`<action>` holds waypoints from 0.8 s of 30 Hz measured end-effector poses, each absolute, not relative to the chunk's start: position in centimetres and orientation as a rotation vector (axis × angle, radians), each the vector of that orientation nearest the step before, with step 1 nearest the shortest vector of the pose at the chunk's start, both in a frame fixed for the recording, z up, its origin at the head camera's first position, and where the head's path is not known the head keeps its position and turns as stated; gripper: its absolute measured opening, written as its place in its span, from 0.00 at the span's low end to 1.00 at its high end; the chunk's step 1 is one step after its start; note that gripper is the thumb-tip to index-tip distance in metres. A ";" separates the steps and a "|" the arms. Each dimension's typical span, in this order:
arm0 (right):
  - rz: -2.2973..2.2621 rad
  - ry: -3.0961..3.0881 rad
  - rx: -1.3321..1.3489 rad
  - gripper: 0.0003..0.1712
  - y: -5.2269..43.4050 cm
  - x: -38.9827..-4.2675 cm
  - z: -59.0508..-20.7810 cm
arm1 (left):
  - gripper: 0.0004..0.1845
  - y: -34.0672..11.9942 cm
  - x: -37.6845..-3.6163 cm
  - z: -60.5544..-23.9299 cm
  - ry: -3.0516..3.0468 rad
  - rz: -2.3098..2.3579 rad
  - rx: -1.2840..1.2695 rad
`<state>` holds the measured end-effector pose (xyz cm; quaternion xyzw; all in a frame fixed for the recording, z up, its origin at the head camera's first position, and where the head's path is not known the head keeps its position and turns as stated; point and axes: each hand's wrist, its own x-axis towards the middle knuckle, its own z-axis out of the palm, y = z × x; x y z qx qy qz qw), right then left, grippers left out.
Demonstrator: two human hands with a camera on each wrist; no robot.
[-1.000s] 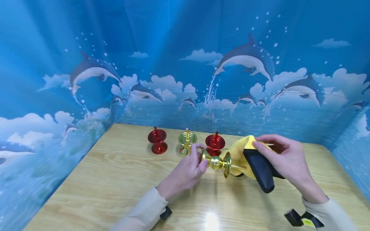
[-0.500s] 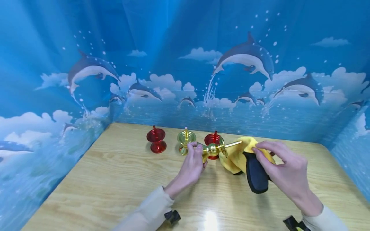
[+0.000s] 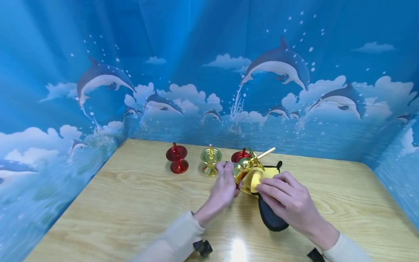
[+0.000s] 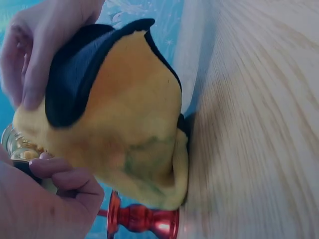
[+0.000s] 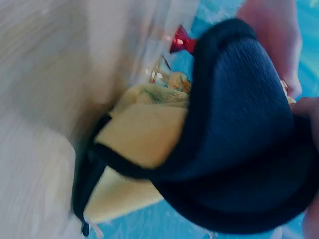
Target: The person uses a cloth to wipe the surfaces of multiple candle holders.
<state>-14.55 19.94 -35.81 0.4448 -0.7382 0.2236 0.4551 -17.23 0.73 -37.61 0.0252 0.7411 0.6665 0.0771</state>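
My left hand (image 3: 224, 187) grips a shiny gold candle holder (image 3: 243, 166) by its base end. The holder is tilted, its thin stick pointing up and to the right above a round dish. My right hand (image 3: 292, 200) pinches a yellow cloth (image 4: 139, 94) with black edging and black padded ends (image 5: 244, 99), right beside the holder's body. In the left wrist view the cloth overlaps much of the holder, and the right fingers press its near end close to the left fingers. A small black loop shows at the cloth's far corner.
Behind my hands stand a red holder (image 3: 178, 160) at the left, a gold one (image 3: 211, 160) in the middle and another red one (image 3: 240, 155), partly hidden by the held holder. The wooden table (image 3: 131, 203) meets a blue dolphin-print backdrop (image 3: 196, 72).
The left hand has turned the candle holder from nearly level to tilted upward. The right hand has moved left with the cloth, bringing it against the holder's body.
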 end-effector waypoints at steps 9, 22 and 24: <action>0.340 -1.774 1.001 0.19 18.4 -14.6 -36.7 | 0.30 1.9 -16.7 -37.8 2.508 1.832 0.237; 0.312 -1.772 0.940 0.19 18.1 -14.5 -37.4 | 0.46 1.2 -16.7 -38.7 2.572 1.834 0.541; 0.306 -1.776 0.928 0.19 18.1 -14.5 -37.6 | 0.50 1.1 -16.6 -38.9 2.580 1.845 0.629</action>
